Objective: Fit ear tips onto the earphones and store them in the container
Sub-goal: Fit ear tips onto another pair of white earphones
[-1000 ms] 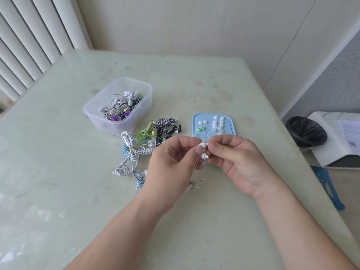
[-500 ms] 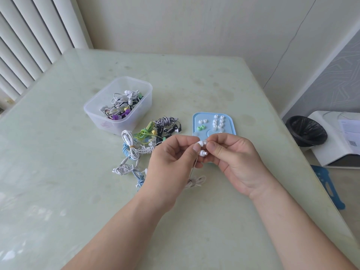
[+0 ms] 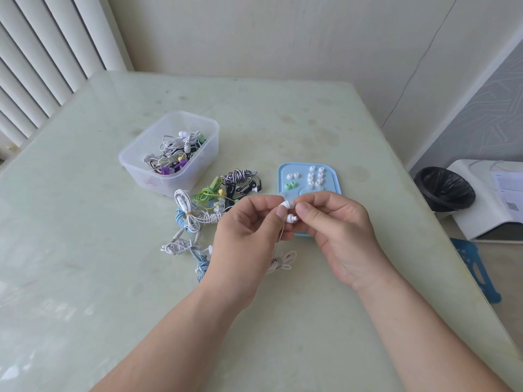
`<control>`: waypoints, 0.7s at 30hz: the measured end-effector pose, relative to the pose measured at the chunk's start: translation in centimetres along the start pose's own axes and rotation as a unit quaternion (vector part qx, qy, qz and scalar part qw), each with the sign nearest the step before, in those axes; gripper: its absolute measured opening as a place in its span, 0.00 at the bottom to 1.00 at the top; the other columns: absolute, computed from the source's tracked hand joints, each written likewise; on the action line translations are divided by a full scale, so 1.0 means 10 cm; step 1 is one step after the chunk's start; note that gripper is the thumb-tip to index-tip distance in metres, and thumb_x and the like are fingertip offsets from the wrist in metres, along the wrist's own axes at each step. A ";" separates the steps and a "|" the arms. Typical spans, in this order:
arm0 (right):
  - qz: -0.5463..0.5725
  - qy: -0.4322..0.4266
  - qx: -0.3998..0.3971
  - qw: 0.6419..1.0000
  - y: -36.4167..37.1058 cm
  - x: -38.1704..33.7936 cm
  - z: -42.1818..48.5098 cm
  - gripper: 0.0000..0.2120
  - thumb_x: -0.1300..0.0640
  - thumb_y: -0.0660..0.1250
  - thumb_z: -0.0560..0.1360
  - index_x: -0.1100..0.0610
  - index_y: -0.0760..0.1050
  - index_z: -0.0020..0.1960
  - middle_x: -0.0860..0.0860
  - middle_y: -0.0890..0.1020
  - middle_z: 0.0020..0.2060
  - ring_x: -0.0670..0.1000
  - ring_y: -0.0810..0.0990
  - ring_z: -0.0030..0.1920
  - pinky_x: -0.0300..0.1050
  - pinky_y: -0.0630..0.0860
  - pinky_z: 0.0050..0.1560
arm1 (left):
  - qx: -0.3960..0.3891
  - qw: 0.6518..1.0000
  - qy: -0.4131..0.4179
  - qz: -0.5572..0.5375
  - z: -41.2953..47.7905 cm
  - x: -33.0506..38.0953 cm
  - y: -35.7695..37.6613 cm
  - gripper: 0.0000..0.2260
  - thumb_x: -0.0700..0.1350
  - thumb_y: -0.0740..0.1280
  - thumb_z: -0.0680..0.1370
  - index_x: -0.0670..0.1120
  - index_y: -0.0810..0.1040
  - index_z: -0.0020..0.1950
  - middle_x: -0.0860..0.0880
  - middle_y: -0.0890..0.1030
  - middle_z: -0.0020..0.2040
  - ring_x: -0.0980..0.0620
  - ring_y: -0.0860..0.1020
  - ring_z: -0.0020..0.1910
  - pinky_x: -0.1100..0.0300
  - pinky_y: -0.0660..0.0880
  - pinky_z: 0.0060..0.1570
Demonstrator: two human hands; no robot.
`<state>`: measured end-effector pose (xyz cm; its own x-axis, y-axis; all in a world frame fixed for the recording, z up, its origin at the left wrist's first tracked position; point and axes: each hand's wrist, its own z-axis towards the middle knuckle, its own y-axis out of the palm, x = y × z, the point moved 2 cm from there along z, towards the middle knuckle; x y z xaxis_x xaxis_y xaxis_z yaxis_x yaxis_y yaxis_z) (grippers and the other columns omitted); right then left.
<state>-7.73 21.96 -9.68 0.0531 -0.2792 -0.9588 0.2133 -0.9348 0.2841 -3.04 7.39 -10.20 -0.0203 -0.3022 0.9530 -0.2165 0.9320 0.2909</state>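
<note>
— While both hands are up over the table (image 3: pixel 85 264), what do they hold?
— The left hand (image 3: pixel 243 236) pinches two white earbuds (image 3: pixel 288 212) between thumb and fingers. Their thin wire (image 3: pixel 280 258) hangs down to a small coil on the table.
— And the other hand?
— The right hand (image 3: pixel 336 227) pinches the tip of the top earbud, fingers close together.
— Where are the little ear tips (image 3: pixel 315 178)?
— On a blue lid (image 3: pixel 334 179), just behind the hands. Most are white, two are green.
— And the box (image 3: pixel 169 157)?
— It is clear, far left of the lid, with earphones inside. A pile of earphones (image 3: pixel 209 205) lies beside it.
</note>
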 end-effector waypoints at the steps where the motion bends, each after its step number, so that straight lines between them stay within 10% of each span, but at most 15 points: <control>1: -0.003 -0.003 -0.004 1.000 -0.01 0.00 -0.01 0.05 0.70 0.66 0.78 0.67 0.82 0.48 0.66 0.85 0.46 0.62 0.84 0.43 0.56 0.81 0.45 | 0.000 1.000 -0.002 -0.001 0.00 0.00 0.00 0.03 0.39 0.70 0.82 0.43 0.83 0.53 0.40 0.87 0.47 0.47 0.83 0.43 0.51 0.81 0.49; 13: -0.158 0.006 0.091 0.983 -0.06 -0.12 0.25 0.06 0.61 0.70 0.78 0.60 0.85 0.45 0.59 0.86 0.41 0.57 0.84 0.40 0.55 0.84 0.46 | 0.017 0.994 -0.049 -0.097 0.04 0.08 -0.06 0.07 0.34 0.71 0.79 0.38 0.82 0.57 0.43 0.84 0.44 0.48 0.83 0.42 0.57 0.82 0.50; 21: -0.590 -0.048 -0.036 0.805 0.14 0.01 0.68 0.05 0.59 0.70 0.78 0.57 0.84 0.52 0.48 0.79 0.42 0.49 0.78 0.43 0.43 0.73 0.50 | 0.041 0.989 -0.044 -0.133 0.07 0.17 -0.15 0.09 0.31 0.71 0.79 0.36 0.80 0.59 0.42 0.84 0.47 0.50 0.84 0.43 0.56 0.83 0.53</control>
<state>-14.08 19.17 -9.31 -0.3018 0.7754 -0.5546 0.1163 -0.5475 -0.8287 -3.46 5.32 -9.12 -0.0365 -0.5549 0.8311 -0.3038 0.7985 0.5197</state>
